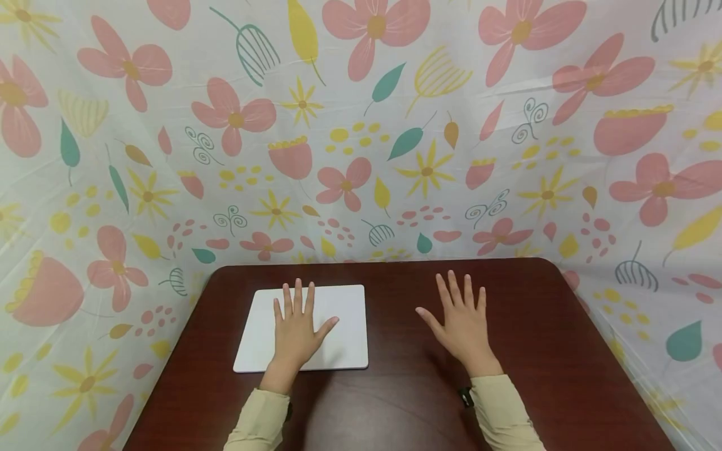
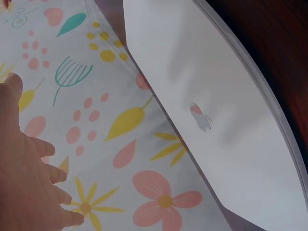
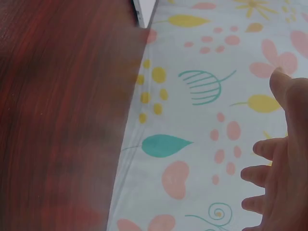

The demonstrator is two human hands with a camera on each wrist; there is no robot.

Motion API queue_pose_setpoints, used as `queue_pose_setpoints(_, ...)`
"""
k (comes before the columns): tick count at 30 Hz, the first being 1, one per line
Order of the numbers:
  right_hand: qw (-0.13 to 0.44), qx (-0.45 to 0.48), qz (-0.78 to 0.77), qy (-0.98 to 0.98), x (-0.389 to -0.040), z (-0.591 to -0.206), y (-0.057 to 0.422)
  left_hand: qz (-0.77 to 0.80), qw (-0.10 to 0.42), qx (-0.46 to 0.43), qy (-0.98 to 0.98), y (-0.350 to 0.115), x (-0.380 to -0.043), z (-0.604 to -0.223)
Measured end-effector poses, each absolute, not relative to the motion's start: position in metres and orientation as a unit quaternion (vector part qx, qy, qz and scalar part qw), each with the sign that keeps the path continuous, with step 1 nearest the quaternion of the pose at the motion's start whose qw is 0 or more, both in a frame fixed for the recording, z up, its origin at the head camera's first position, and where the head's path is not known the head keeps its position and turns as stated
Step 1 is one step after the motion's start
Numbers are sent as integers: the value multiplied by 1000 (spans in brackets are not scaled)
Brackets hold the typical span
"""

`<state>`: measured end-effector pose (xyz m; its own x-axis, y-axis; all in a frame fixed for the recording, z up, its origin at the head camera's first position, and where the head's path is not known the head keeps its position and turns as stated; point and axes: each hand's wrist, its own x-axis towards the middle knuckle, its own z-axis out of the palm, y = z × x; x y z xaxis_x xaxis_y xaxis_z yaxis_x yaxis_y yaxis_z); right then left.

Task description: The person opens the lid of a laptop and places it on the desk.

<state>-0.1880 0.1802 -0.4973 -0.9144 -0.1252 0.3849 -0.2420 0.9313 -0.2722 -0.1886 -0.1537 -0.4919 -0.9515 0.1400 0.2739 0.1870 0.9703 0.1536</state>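
A closed silver-white laptop (image 1: 345, 307) lies flat on the dark wooden table, left of the middle. Its lid shows a shiny apple-shaped logo (image 2: 200, 117) in the left wrist view. Over the lid hovers my left hand (image 1: 296, 335), palm down, fingers straight and spread, covering part of the laptop in the head view. My right hand (image 1: 465, 326) is held above the table to the right of the laptop, its fingers also spread and nothing in them. In the right wrist view a corner of the laptop (image 3: 145, 12) shows at the top.
The reddish-brown table (image 1: 406, 388) has rounded far corners. Behind it and along both sides hangs a white cloth (image 1: 361, 156) printed with pink flowers and leaves. A small dark device (image 1: 465, 397) sits at the right wrist, beside the beige sleeve (image 1: 502, 410).
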Motion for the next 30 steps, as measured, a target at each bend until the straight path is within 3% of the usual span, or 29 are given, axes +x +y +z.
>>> queue_pose_setpoints(11, 179, 108, 158, -965, -190, -494, 172, -89, 114, -70, -987, -159, -189, -491)
queue_pose_setpoints(30, 181, 132, 165, -960, -194, -485, 159, -102, 144, -60, -982, -172, -187, -487)
